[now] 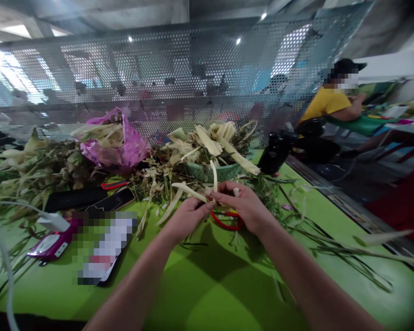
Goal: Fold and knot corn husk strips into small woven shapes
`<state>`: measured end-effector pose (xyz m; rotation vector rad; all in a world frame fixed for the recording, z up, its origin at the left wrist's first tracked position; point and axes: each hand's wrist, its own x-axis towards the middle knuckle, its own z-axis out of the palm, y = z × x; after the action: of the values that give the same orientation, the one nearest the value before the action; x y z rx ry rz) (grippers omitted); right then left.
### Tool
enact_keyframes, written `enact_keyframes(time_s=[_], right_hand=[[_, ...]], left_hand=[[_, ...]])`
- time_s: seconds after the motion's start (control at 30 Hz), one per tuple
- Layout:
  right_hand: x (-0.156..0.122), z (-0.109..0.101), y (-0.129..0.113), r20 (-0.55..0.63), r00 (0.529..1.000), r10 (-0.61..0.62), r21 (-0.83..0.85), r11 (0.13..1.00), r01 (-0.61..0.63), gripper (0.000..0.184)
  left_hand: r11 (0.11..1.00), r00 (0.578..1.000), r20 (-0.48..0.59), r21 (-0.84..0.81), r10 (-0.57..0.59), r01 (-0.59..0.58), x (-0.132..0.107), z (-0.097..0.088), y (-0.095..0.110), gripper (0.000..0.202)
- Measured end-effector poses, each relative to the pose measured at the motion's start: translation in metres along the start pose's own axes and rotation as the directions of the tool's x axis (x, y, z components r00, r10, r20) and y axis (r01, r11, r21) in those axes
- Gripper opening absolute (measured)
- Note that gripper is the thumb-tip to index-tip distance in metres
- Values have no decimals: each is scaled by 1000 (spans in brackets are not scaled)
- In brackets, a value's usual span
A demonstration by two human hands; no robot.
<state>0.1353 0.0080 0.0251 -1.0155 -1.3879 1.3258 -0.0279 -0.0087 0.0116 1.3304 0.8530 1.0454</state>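
Far left: a white cable (7, 271) curves down over the green desk (193, 294). A heap of wilted leaves (55, 161) spreads along the back. In front of it, a purple power strip (50, 246) carries a white plug (53, 222).

Left of centre: a pink plastic bag (133, 142), open at the top, holds pale husks. Nearer lie a flat black case (72, 198), a dark phone (119, 201) and a red-handled tool (114, 185), the tool just above the phone. A second phone (106, 253), its screen pixelated, lies closer to the near edge.

Centre: left hand (193, 212) is above the desk, its grip pinching pale strips (189, 189) between thumb and fingers. One strip points out to the left; another stands up between the hands, bent at its top. Whether they are one piece cannot be told. Right hand (240, 202) meets the left at the strips, thumb and fingers pressed on them near the left thumb. A red loop handle (224, 225) shows beneath the right hand, partly hidden by it. Behind the hands, a green basket (224, 173) is heaped with dry husks (210, 142); a long pale piece slopes over its right rim. A perforated metal panel (175, 69) stands at the back.

Right: a black bottle (276, 154) stands near the basket. Loose green stalks (359, 253) lie along the desk's right side. Beyond, well apart from the hands, is a person in a yellow top (331, 105) and dark cap.
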Motion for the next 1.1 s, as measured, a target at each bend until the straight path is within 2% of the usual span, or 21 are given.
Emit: enact_keyframes(time_s=[0.23, 0.33, 0.4, 0.5, 0.6, 0.7, 0.8, 0.9, 0.97, 1.0, 1.1], right_hand=[[1, 7, 7, -154, 988, 25, 138, 990, -4, 35], [1, 7, 7, -183, 983, 28, 134, 991, -3, 35], [2, 5, 6, -178, 984, 23, 96, 995, -5, 33], [3, 2, 3, -128, 992, 23, 81, 997, -13, 32], [4, 0, 3, -110, 994, -5, 101, 995, 16, 39], [4, -5, 3, -156, 983, -93, 19, 995, 97, 39], [3, -9, -1, -193, 934, -301, -249, 936, 250, 31], [0, -9, -7, -30, 876, -481, -585, 719, 374, 19], [-2, -5, -8, 92, 867, -489, -683, 603, 412, 14], [-2, -3, -7, 126, 871, -475, -697, 582, 418, 12], [-1, 0, -2, 110, 899, -425, -667, 639, 383, 6]], left_hand=[[1000, 999, 39, -24, 5, -4, 0, 3, -3, 26], [999, 999, 35, -29, 18, -17, 1, 4, -8, 27], [998, 999, 31, -61, -13, 15, 1, 4, -11, 29], [985, 991, -40, -121, -125, 119, 1, 3, -13, 31], [963, 974, -156, -237, -167, 127, 2, 1, -10, 28], [940, 961, -199, -319, -193, 123, 3, 0, -6, 24], [987, 978, -178, -137, -112, 88, 4, -1, -4, 20], [990, 995, -97, 138, 37, -23, 5, -2, -7, 20], [965, 994, -39, 244, 105, -93, 6, -2, -11, 19], [956, 992, -15, 270, 123, -115, 6, -1, -13, 18], [951, 990, 48, 275, 131, -139, 6, 0, -18, 20]])
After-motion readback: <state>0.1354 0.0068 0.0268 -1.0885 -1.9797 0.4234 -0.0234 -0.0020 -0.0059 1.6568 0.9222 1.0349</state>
